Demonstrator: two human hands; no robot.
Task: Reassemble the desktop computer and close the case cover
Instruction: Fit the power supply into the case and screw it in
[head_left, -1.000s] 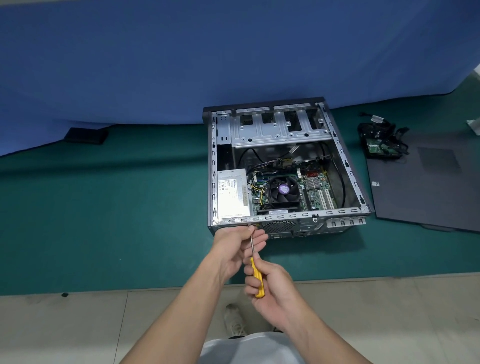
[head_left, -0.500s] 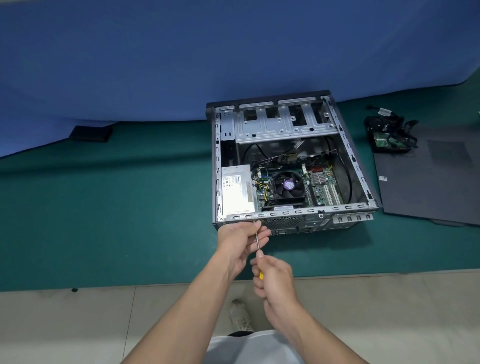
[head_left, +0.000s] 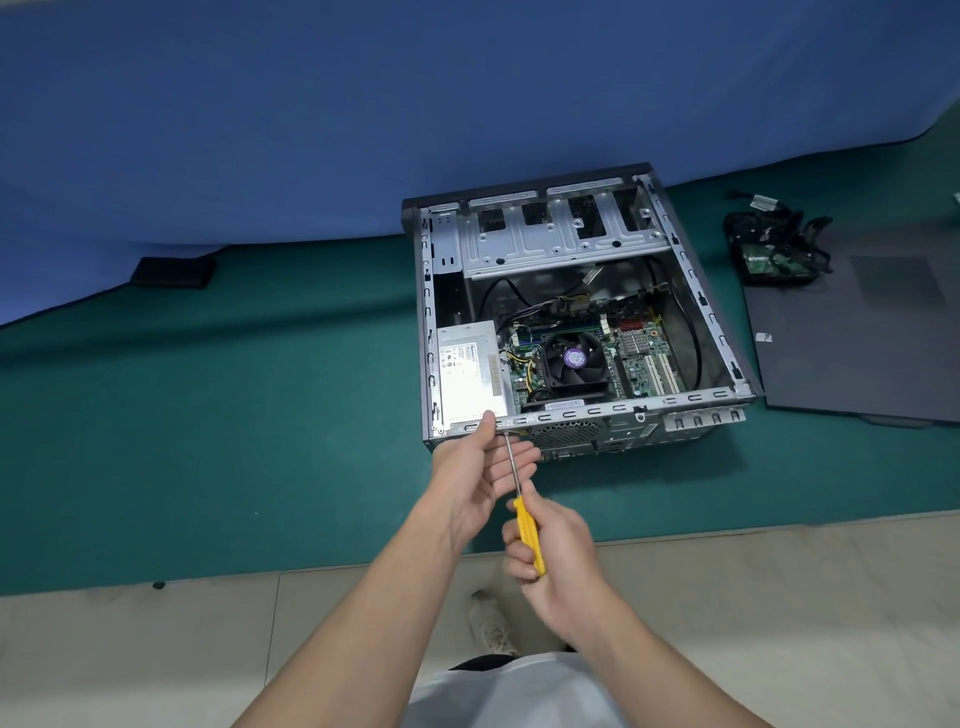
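Observation:
The desktop case (head_left: 696, 291) lies open on its side on a green mat, with no cover on it. Inside it I see the silver power supply (head_left: 470, 369), the CPU fan (head_left: 574, 361) and the motherboard. My right hand (head_left: 563, 564) grips the yellow handle of a screwdriver (head_left: 529, 535). Its steel shaft runs up to the case's near rear edge, below the power supply. My left hand (head_left: 475, 467) is palm up at that edge, thumb on the rim and relaxed fingers under the shaft. The tip is hidden.
The dark case cover (head_left: 857, 353) lies flat on the mat to the right of the case. A hard drive with tangled cables (head_left: 774, 249) sits behind it. A black block (head_left: 174, 271) lies far left by the blue backdrop. The mat ends at a tiled floor near my shoe (head_left: 491, 623).
My right hand has shifted on the handle, so more of the yellow shows than half a second ago. My left hand's fingers have spread slightly under the shaft. The case stays put.

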